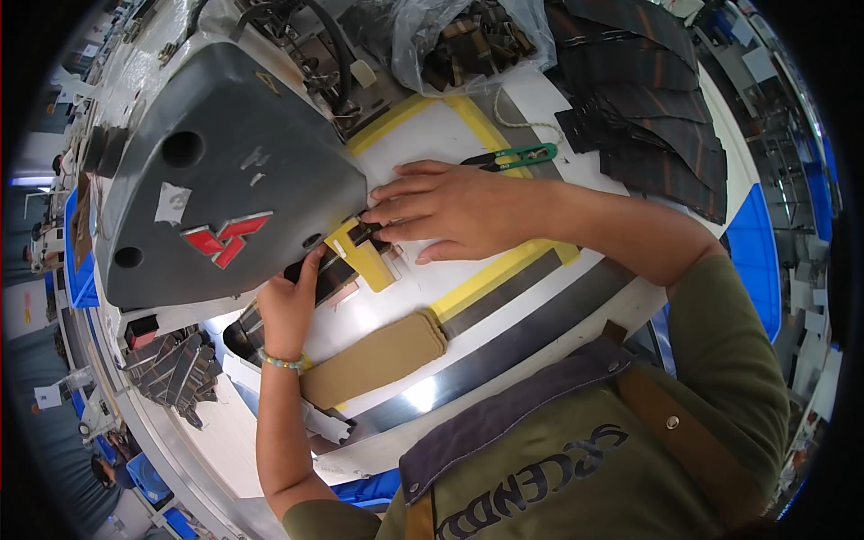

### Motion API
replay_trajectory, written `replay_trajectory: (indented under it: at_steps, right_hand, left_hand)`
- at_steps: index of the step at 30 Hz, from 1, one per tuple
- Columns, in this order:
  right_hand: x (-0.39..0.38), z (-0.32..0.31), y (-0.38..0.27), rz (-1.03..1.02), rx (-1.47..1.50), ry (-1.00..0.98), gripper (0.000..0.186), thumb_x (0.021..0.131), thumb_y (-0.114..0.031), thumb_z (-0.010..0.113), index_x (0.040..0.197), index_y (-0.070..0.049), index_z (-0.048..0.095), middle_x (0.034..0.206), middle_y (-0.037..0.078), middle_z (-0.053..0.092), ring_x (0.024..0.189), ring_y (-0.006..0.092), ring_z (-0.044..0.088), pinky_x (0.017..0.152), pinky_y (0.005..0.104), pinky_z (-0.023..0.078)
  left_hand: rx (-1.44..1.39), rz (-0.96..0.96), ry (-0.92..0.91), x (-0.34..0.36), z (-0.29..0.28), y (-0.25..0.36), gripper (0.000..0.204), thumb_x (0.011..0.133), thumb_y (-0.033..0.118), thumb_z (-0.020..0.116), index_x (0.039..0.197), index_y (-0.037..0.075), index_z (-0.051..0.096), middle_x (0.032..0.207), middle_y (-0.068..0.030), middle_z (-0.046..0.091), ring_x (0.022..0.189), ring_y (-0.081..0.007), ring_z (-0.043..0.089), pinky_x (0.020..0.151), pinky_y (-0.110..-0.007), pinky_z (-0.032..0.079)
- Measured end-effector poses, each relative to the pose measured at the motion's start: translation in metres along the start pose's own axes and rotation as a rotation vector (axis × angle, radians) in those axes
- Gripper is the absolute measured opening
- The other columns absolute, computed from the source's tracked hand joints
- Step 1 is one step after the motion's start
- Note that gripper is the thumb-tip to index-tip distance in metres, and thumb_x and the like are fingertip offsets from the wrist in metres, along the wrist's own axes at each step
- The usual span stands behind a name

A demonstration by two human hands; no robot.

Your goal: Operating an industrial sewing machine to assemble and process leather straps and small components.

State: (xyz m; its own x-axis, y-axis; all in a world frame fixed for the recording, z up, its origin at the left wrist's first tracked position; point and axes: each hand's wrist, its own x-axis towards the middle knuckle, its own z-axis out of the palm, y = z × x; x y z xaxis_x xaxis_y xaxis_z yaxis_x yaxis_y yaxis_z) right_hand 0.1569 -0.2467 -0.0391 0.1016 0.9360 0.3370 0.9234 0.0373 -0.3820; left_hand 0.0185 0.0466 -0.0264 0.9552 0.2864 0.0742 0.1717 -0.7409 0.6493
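I see the left hand (288,310) at dark fabric (334,275), its grip unclear; the right hand (459,207) reaches extended fingers beside the yellow guide (369,264).

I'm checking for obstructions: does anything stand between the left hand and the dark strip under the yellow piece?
Nothing visible stands between the left hand and the dark strip: the hand reaches right up to it. The yellow piece crosses over the strip, between the left hand and the right hand.
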Motion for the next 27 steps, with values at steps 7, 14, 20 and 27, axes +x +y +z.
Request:
replay_trajectory:
  at_steps: [7,14,20,27]
  right_hand:
    - [0.0,0.003,-0.004,-0.004,-0.044,0.051,0.046,0.098,-0.034,0.074,0.139,-0.013,0.072,0.157,0.008,0.059,0.154,0.0289,0.044,0.132,0.0539,0.03]
    - [0.002,0.001,-0.007,0.017,-0.029,-0.002,0.041,0.099,-0.035,0.073,0.134,-0.013,0.075,0.155,0.008,0.06,0.154,0.0287,0.045,0.133,0.0533,0.029]
    - [0.002,-0.007,-0.003,-0.012,0.02,0.035,0.035,0.101,-0.031,0.072,0.13,-0.012,0.077,0.149,0.009,0.065,0.145,0.0286,0.053,0.128,0.0512,0.036]
    - [0.002,-0.008,-0.004,0.024,-0.016,0.036,0.043,0.097,-0.032,0.075,0.134,-0.01,0.073,0.155,0.009,0.061,0.148,0.0266,0.051,0.13,0.0524,0.034]
  left_hand:
    - [0.588,0.416,0.014,-0.044,-0.012,0.04,0.037,0.1,0.02,0.073,0.129,-0.003,0.074,0.137,-0.0174,0.072,0.125,-0.0386,0.069,0.1,-0.045,0.059]
    - [0.567,0.333,-0.046,-0.065,0.0,0.04,0.049,0.102,0.017,0.07,0.145,-0.007,0.064,0.153,-0.0206,0.063,0.143,-0.0438,0.057,0.117,-0.049,0.049]
    - [0.594,0.359,-0.062,-0.065,-0.003,0.039,0.052,0.101,0.019,0.072,0.145,-0.007,0.063,0.151,-0.0201,0.064,0.142,-0.0455,0.057,0.117,-0.049,0.049]
    - [0.608,0.357,-0.07,-0.065,-0.002,0.039,0.054,0.1,0.022,0.074,0.146,-0.004,0.063,0.148,-0.0192,0.065,0.138,-0.047,0.059,0.115,-0.05,0.05]
